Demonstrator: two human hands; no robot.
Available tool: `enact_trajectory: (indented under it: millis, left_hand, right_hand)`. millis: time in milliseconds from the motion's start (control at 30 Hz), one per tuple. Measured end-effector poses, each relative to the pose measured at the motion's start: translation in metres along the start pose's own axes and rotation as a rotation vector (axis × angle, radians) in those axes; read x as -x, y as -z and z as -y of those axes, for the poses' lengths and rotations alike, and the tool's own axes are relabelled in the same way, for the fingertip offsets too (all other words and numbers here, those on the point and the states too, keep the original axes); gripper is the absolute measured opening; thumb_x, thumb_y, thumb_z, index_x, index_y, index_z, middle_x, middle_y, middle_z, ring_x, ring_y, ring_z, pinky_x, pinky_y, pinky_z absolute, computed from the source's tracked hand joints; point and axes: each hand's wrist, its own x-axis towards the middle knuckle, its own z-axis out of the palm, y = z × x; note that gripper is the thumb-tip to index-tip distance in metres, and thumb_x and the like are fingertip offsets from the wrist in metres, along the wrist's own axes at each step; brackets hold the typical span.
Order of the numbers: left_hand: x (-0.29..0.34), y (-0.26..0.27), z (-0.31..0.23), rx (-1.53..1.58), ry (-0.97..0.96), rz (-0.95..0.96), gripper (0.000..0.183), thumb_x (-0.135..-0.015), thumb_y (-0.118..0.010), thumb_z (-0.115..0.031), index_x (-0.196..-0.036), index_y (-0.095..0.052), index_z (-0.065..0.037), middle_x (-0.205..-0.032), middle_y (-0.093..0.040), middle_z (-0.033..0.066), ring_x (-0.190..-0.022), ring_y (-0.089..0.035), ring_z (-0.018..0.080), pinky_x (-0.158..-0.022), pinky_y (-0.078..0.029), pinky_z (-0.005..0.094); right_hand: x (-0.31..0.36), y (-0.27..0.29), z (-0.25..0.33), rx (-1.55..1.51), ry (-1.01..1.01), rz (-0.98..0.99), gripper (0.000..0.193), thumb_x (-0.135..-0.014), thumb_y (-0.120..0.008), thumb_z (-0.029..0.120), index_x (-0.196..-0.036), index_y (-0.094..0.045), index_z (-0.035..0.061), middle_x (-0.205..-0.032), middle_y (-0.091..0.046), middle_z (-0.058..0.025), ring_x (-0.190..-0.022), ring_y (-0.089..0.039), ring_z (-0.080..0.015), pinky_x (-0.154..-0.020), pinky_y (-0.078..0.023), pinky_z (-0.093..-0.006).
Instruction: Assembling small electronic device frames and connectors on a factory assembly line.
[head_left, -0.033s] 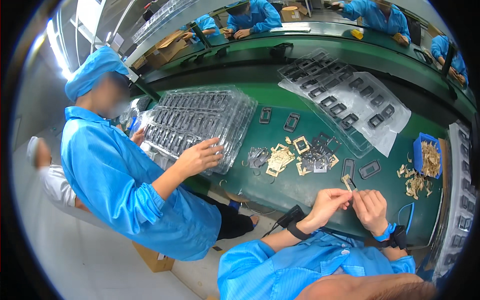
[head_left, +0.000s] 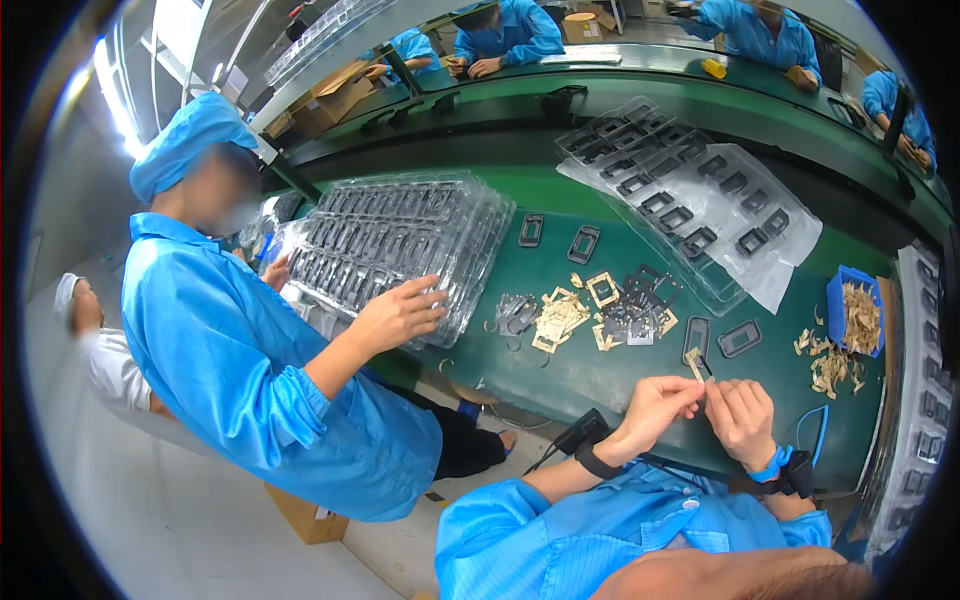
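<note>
Close together over the bench's near edge, my left hand (head_left: pixel 660 404) and my right hand (head_left: pixel 738 414) both pinch with their fingertips. Between them a small thin frame-shaped piece (head_left: pixel 696 362), tan with a dark strip along one side, sticks up from the fingers. Its lower end is hidden by the fingertips. Just beyond it lies a dark rectangular housing (head_left: pixel 697 334), partly overlapped by the piece. A second dark housing (head_left: pixel 740 339) rests to its right. Left of these are a pile of flat dark frames (head_left: pixel 640 318) and a heap of tan frame pieces (head_left: pixel 562 318).
Tan scraps fill a blue bin (head_left: pixel 850 275) and spill onto the green bench (head_left: pixel 620 250). Clear trays (head_left: pixel 400 240) of housings stand stacked at left, where a co-worker (head_left: pixel 250 340) rests a hand. Another tray (head_left: pixel 640 150) with housings on a white sheet (head_left: pixel 765 215) lies behind.
My hands and the piece have not visibly moved. In the left background, a person in white has shifted slightly.
</note>
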Motion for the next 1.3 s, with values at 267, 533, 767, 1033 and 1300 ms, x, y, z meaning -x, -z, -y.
enact_trajectory:
  millis: [267,533,767,1033,1300]
  left_hand:
    - [-0.006,0.001,0.000,-0.111,-0.050,0.007,0.021,-0.094,-0.070,-0.013,-0.104,-0.072,0.005,-0.091,-0.072,0.0078,-0.073,-0.064,0.0102,-0.065,-0.053,0.0226]
    - [-0.008,-0.002,0.003,-0.177,-0.105,-0.019,0.019,-0.094,-0.069,-0.014,-0.099,-0.073,0.004,-0.083,-0.071,0.0055,-0.068,-0.064,0.0086,-0.061,-0.052,0.0218]
    - [-0.006,-0.003,-0.006,-0.380,-0.075,-0.028,0.014,-0.094,-0.068,-0.011,-0.096,-0.071,0.003,-0.081,-0.069,0.0027,-0.069,-0.062,0.0070,-0.062,-0.052,0.0222]
    - [-0.005,-0.008,-0.001,-0.359,-0.095,-0.019,0.014,-0.091,-0.068,-0.009,-0.090,-0.072,0.005,-0.075,-0.069,0.0038,-0.065,-0.062,0.0080,-0.058,-0.051,0.0233]
    - [0.003,-0.007,-0.012,-0.372,-0.017,0.096,0.011,-0.092,-0.068,-0.007,-0.092,-0.071,0.004,-0.078,-0.069,0.0039,-0.067,-0.062,0.0082,-0.061,-0.051,0.0230]
  right_hand:
    - [0.002,-0.001,-0.006,0.010,0.043,0.042,0.027,-0.072,-0.070,0.004,-0.096,-0.068,-0.0079,-0.085,-0.062,-0.0137,-0.077,-0.063,-0.0260,-0.067,-0.051,-0.0377]
    - [-0.004,0.003,-0.010,0.033,0.087,0.090,0.027,-0.070,-0.070,0.003,-0.095,-0.068,-0.0066,-0.084,-0.061,-0.0114,-0.076,-0.061,-0.0237,-0.069,-0.050,-0.0373]
    - [-0.007,0.004,-0.012,-0.088,0.012,0.095,0.023,-0.067,-0.072,0.002,-0.089,-0.065,-0.0010,-0.082,-0.060,-0.0089,-0.075,-0.060,-0.0230,-0.067,-0.047,-0.0364]
    - [-0.003,0.007,-0.014,-0.063,0.066,0.109,0.021,-0.066,-0.073,0.002,-0.084,-0.063,0.0004,-0.080,-0.058,-0.0085,-0.073,-0.059,-0.0232,-0.066,-0.046,-0.0363]
    - [0.001,0.020,-0.012,-0.237,-0.203,0.137,0.016,-0.071,-0.072,0.002,-0.084,-0.063,0.0040,-0.079,-0.059,-0.0078,-0.072,-0.058,-0.0263,-0.065,-0.045,-0.0379]
